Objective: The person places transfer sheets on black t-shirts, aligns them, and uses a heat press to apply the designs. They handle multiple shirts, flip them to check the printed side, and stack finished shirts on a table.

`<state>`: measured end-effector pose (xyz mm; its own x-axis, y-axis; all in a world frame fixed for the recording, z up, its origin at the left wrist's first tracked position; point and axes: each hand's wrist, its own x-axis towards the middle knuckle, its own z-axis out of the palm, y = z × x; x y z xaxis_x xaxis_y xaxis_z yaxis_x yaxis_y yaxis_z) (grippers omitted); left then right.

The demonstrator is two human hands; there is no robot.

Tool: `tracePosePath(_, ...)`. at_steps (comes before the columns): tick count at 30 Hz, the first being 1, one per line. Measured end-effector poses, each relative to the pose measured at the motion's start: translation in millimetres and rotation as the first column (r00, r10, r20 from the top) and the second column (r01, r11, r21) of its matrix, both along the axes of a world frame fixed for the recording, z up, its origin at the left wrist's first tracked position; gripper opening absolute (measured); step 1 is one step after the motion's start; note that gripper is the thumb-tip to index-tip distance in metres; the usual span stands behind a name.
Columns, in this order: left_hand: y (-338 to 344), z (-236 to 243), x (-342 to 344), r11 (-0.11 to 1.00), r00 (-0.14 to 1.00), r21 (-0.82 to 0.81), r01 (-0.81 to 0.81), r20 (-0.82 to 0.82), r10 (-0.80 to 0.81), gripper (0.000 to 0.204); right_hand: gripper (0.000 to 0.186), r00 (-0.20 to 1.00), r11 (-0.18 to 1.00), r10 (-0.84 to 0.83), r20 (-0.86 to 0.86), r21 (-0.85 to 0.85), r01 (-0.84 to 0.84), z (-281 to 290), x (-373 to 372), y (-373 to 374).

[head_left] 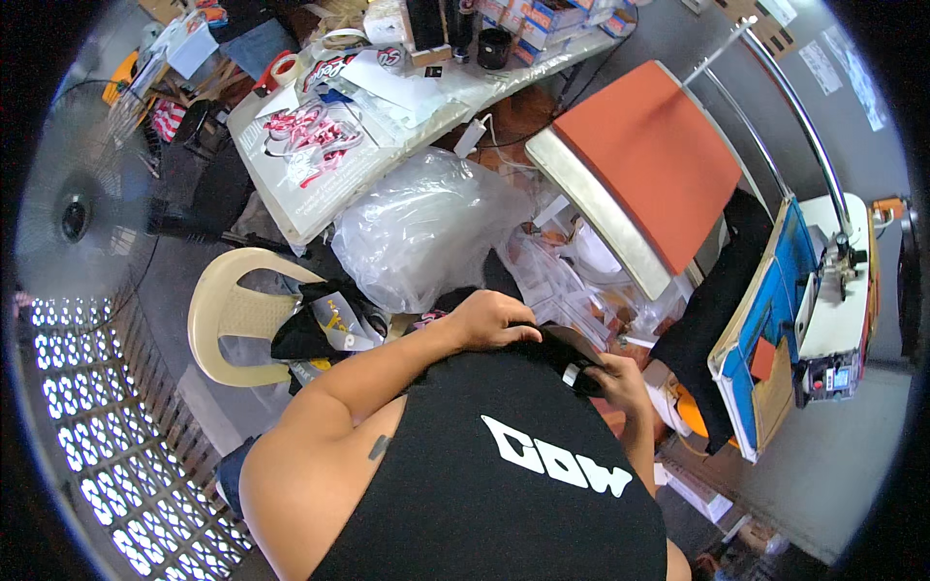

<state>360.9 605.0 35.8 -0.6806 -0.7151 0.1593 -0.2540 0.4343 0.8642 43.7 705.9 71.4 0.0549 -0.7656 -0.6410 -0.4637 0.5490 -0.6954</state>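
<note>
Right hand [625,385] held edge of black item [585,382] bearing small white patch, at wearer's front. Left hand [492,321] curled just beside it; could not tell whether gripping. Black shirt [465,484] bore bold white lettering; printed boxes [552,24] stood on cluttered table [480,92]. Clear plastic bag [417,237] bulged beyond hands, between cream chair [205,320] and orange-topped platform [649,160].

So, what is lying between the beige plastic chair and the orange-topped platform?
In the head view, a large clear plastic bag lies between the beige plastic chair and the orange-topped platform.
</note>
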Motion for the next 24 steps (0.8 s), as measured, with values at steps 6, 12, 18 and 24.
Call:
tracePosePath(6, -1, 3, 3, 0.974, 0.998, 0.218, 0.060, 0.018, -0.065, 0.035, 0.014, 0.998, 0.933, 0.058, 0.024, -0.358, -0.046, -26, -75, 3)
tracePosePath(12, -25, 21, -5, 0.877, 0.927, 0.457, 0.149, 0.243, -0.284, 0.018, 0.043, 0.590, 0.601, -0.775, 0.226, -0.024, 0.799, -180, -116, 116)
tracePosePath(18, -68, 26, -41, 0.753, 0.882, 0.615, 0.235, 0.191, -0.431, 0.018, 0.047, -0.335, -0.263, -0.760, 0.557, 0.209, 0.942, -291, -21, 243)
tracePosePath(24, -82, 36, -103, 0.703, 0.681, 0.541, 0.463, 0.290, -0.672, 0.018, 0.083, 0.206, 0.213, -0.977, 0.055, 0.216, 0.953, -218, 21, 198)
